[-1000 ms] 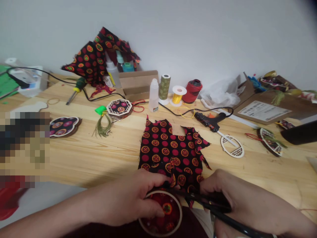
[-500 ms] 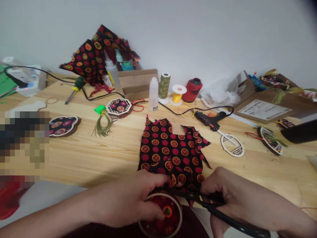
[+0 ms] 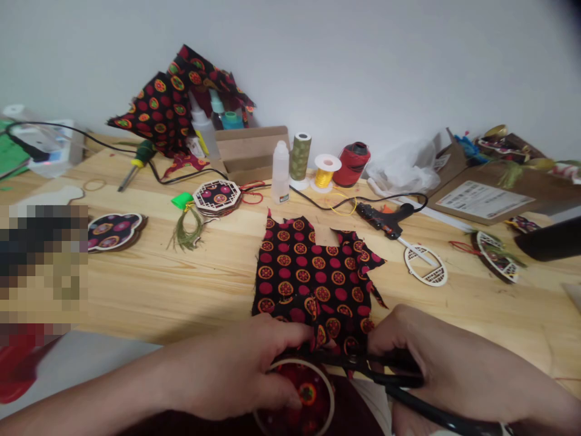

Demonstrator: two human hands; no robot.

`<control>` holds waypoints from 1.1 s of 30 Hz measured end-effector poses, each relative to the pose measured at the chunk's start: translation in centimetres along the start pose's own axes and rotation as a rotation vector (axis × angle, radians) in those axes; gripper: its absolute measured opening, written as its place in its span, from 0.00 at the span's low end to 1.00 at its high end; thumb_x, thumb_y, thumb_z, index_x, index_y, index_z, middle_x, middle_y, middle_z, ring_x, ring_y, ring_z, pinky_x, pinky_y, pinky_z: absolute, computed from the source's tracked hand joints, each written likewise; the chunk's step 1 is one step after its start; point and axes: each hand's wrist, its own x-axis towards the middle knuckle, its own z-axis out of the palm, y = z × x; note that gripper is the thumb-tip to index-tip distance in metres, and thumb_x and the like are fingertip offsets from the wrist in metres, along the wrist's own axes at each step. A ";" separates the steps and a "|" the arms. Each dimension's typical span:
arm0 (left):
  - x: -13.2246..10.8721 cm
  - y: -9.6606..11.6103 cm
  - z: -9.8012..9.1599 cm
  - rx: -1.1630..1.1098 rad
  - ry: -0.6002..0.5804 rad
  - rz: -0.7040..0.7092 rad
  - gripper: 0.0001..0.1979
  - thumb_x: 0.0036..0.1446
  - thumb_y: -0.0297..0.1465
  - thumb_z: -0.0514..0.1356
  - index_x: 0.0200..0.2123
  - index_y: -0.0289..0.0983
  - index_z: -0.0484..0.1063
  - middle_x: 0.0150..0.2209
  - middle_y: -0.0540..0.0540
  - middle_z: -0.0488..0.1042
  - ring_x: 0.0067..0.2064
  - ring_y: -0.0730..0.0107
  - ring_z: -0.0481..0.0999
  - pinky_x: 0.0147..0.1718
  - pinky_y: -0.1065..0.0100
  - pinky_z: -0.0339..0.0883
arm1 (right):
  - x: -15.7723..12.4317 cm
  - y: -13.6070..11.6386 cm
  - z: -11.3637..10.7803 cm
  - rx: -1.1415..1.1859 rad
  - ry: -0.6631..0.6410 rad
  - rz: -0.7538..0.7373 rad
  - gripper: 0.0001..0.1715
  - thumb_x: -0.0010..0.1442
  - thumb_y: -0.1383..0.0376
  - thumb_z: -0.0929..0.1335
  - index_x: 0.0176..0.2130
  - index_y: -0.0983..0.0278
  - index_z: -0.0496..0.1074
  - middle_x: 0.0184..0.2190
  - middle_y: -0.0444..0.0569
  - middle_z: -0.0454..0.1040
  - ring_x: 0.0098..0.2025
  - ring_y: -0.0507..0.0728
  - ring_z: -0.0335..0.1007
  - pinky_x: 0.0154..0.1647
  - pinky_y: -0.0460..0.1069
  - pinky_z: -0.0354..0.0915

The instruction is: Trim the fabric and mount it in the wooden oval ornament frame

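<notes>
Near the front edge, my left hand (image 3: 245, 366) grips a round pale hoop (image 3: 333, 396) with dark red patterned fabric across it; the thumb lies over its face. My right hand (image 3: 436, 363) is closed around the handles of black scissors (image 3: 394, 380). The scissor blades point left, just above the hoop and at the near edge of a black cloth (image 3: 313, 266) with red and orange circles. This cloth lies flat on the table, its far edge jagged. Its near edge is bunched by my left fingers. The blade tips are hidden behind my left hand.
A glue gun (image 3: 379, 219) rests on the wooden table (image 3: 190, 297), its nozzle towards an oval wooden frame (image 3: 425, 265). Behind stand a small bottle (image 3: 281, 172), a yellow spool (image 3: 327, 172) and a red spool (image 3: 352, 165). A cardboard box (image 3: 490, 194) is at right.
The scissor handles look a little wider apart than before, and my right hand has shifted slightly. My left hand and the hoop have barely moved.
</notes>
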 end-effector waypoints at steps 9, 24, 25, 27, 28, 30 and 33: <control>0.0 0.0 0.0 -0.021 0.004 0.020 0.12 0.50 0.28 0.62 0.40 0.43 0.74 0.37 0.55 0.79 0.37 0.67 0.76 0.32 0.72 0.63 | 0.2 -0.3 0.2 -0.008 0.025 -0.029 0.08 0.45 0.67 0.72 0.20 0.66 0.71 0.16 0.38 0.62 0.19 0.45 0.52 0.14 0.40 0.42; 0.1 -0.3 0.1 -0.017 -0.010 0.024 0.11 0.50 0.28 0.62 0.40 0.42 0.74 0.36 0.55 0.78 0.36 0.67 0.75 0.31 0.73 0.62 | 0.3 0.9 0.6 0.087 0.053 -0.117 0.07 0.49 0.64 0.72 0.23 0.65 0.76 0.15 0.38 0.63 0.18 0.45 0.52 0.16 0.40 0.48; 0.1 -0.3 0.1 -0.025 -0.009 0.022 0.11 0.50 0.28 0.62 0.39 0.42 0.74 0.35 0.55 0.78 0.36 0.68 0.75 0.31 0.73 0.63 | 0.3 0.9 0.6 0.094 0.055 -0.114 0.07 0.49 0.64 0.72 0.23 0.65 0.76 0.15 0.38 0.63 0.18 0.45 0.51 0.16 0.41 0.47; 0.2 -0.3 0.1 -0.047 -0.013 0.018 0.12 0.50 0.27 0.62 0.39 0.42 0.73 0.35 0.55 0.78 0.36 0.68 0.75 0.31 0.73 0.63 | 0.3 0.9 0.6 0.101 0.063 -0.103 0.07 0.48 0.64 0.72 0.23 0.65 0.75 0.15 0.38 0.61 0.18 0.45 0.49 0.16 0.40 0.46; 0.2 -0.3 0.1 -0.058 -0.015 0.017 0.12 0.49 0.26 0.62 0.40 0.42 0.73 0.36 0.55 0.78 0.36 0.67 0.75 0.32 0.73 0.63 | 0.3 0.9 0.7 0.104 0.067 -0.099 0.07 0.48 0.64 0.72 0.22 0.65 0.75 0.15 0.38 0.61 0.18 0.45 0.48 0.16 0.40 0.46; 0.2 -0.3 0.2 -0.065 -0.008 0.015 0.13 0.49 0.27 0.62 0.41 0.41 0.73 0.38 0.54 0.79 0.38 0.66 0.76 0.33 0.72 0.64 | 0.3 1.0 0.8 0.116 0.071 -0.097 0.08 0.48 0.64 0.72 0.22 0.65 0.74 0.15 0.38 0.60 0.18 0.45 0.48 0.16 0.40 0.46; 0.1 -0.2 0.1 -0.056 0.013 0.004 0.17 0.49 0.29 0.63 0.45 0.41 0.73 0.41 0.52 0.79 0.40 0.63 0.76 0.36 0.70 0.65 | 0.3 1.3 0.9 0.183 0.054 -0.080 0.10 0.47 0.63 0.72 0.21 0.66 0.72 0.15 0.38 0.59 0.18 0.45 0.48 0.16 0.41 0.47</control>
